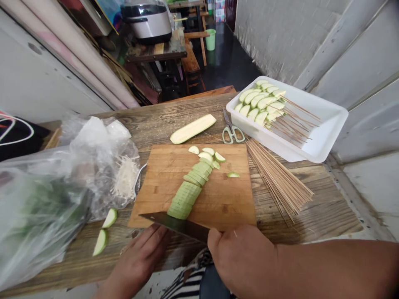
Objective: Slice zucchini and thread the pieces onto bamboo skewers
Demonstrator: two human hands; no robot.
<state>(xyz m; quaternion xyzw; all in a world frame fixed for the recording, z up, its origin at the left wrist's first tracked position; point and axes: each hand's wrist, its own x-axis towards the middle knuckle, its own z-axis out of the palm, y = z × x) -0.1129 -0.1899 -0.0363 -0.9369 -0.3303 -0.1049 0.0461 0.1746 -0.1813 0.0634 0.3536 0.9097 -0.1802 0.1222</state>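
Right hand (243,259), closed in a firm fist around the handle of a kitchen knife (176,225), the handle hidden inside the grip. Dark steel blade, pointing left across the near end of the cutting board, just beside the nearest squash slices (184,200). Left hand (140,253), fingers spread and holding nothing, at the near edge of the board, just under the blade tip.

Squash slices: pale green half-rounds in a leaning row, running from near centre toward the far edge of a wooden cutting board (229,203). Several loose slices (207,155) at the row's far end; one lone slice (233,175) to its right.

Squash half (193,128), cut face up, on the wooden table (330,216), beyond the board. Two squash wedges (101,243) on the table, left of the board.

Scissors (232,133), green-handled, far right of the board, touching a white plastic tray (330,120). Skewered squash slices (258,101) in the tray. Loose bamboo skewers (280,178) in a fanned bundle, right of the board.

Clear plastic bags (40,216) at left, one holding greens, another shredded pale food. Rice cooker (146,20) on a farther wooden table; green cup (210,45) beyond it.
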